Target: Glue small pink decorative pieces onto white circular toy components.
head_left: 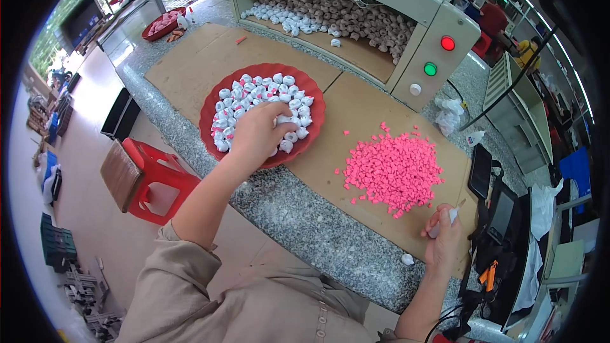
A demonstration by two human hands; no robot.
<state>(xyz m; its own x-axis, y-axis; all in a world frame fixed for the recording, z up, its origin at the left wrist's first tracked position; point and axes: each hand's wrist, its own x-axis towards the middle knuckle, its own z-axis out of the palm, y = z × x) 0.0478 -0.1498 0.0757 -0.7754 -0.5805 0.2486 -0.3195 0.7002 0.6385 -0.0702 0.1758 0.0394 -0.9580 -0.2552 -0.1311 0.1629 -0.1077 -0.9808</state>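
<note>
My left hand (254, 132) reaches into a red scalloped bowl (210, 141) of small rounded white pieces (253, 92), some with pink spots. Its thumb and fingers are closed around one white piece among the others; the fingertips are partly hidden. My right hand (443, 236) is at the cardboard's near right part, closed around a small white squeeze bottle (452, 215) with a narrow tip pointing up. Just beyond that hand lies a spread heap of small bright pink pieces (394, 168). One single white piece (407, 258) rests near the granite edge, left of my right wrist.
A beige machine (432, 32) with a red and a green button stands at the back; brown and white pieces fill its opening. Cardboard (311, 181) covers part of the granite table (305, 222). A red stool (159, 181) stands at left. Black devices (499, 209) lie at right. People work far off.
</note>
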